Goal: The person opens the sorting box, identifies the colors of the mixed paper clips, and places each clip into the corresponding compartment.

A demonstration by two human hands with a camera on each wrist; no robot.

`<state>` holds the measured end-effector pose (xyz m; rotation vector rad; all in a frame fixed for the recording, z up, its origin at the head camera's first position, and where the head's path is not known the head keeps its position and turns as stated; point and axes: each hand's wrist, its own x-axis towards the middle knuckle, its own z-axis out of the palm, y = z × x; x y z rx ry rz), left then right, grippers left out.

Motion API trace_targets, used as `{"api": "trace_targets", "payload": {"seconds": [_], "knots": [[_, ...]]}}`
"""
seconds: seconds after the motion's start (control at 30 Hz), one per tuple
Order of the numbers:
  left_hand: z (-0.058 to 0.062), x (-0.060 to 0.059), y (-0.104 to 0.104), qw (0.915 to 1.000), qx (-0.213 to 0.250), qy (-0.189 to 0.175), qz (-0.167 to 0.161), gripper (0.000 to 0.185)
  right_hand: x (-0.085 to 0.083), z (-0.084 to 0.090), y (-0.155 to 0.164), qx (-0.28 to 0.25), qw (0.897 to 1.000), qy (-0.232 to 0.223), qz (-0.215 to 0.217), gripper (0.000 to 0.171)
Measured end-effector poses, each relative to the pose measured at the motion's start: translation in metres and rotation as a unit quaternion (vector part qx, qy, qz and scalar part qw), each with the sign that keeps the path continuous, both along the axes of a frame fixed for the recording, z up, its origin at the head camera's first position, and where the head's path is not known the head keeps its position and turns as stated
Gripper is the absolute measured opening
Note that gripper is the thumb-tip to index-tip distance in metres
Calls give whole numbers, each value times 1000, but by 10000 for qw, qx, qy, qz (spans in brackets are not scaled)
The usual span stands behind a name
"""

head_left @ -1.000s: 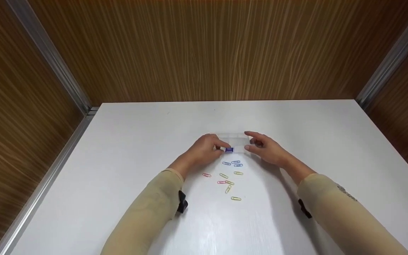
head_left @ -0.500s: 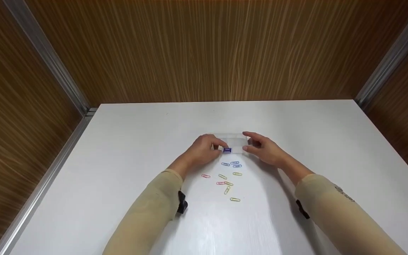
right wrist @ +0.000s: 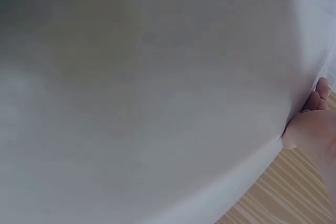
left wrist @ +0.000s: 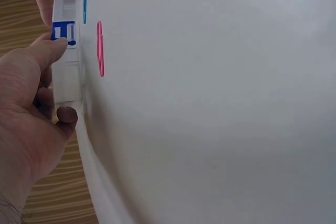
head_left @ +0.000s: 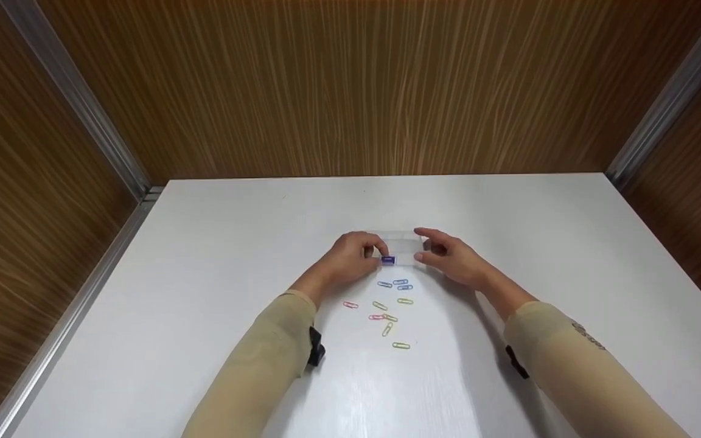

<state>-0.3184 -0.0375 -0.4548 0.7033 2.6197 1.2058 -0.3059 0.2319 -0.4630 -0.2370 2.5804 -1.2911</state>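
A clear plastic box (head_left: pixel 405 246) with compartments lies flat on the white table, a small blue label (head_left: pixel 389 260) on its front side. My left hand (head_left: pixel 350 257) grips its left end, the index finger bent down at the label. In the left wrist view, the thumb (left wrist: pixel 52 51) presses on the blue label (left wrist: pixel 64 33). Round the right end, my right hand (head_left: pixel 457 260) holds the box between thumb and fingers. Just in front lie several blue paper clips (head_left: pixel 400 282). Nearer are several yellow paper clips (head_left: pixel 405 301) and two pink paper clips (head_left: pixel 350 305).
The white table (head_left: pixel 235 243) reaches a wood-grain back panel (head_left: pixel 381 91), with similar panels at left and right. Metal rails (head_left: pixel 83 103) run along the corners. A dark strap piece (head_left: pixel 316 347) sits at the left cuff, and another (head_left: pixel 516 362) at the right.
The left index finger has bent more at the blue label. The whole head view has shifted slightly; both hands stay at the box, and the paper clips keep their arrangement.
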Motion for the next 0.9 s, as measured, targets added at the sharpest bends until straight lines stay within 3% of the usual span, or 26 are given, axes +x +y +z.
{"api": "trace_targets", "payload": {"seconds": [0.4, 0.7, 0.9], "knots": [[1, -2, 3, 9999, -59, 109, -26, 18, 0, 2, 0, -62, 10000, 23, -63, 65], [-2, -2, 1, 9999, 128, -52, -13, 17, 0, 0, -2, -19, 10000, 24, -64, 65], [-4, -2, 1, 9996, -38, 257, -123, 22, 0, 0, -2, -5, 10000, 3, -56, 66]]}}
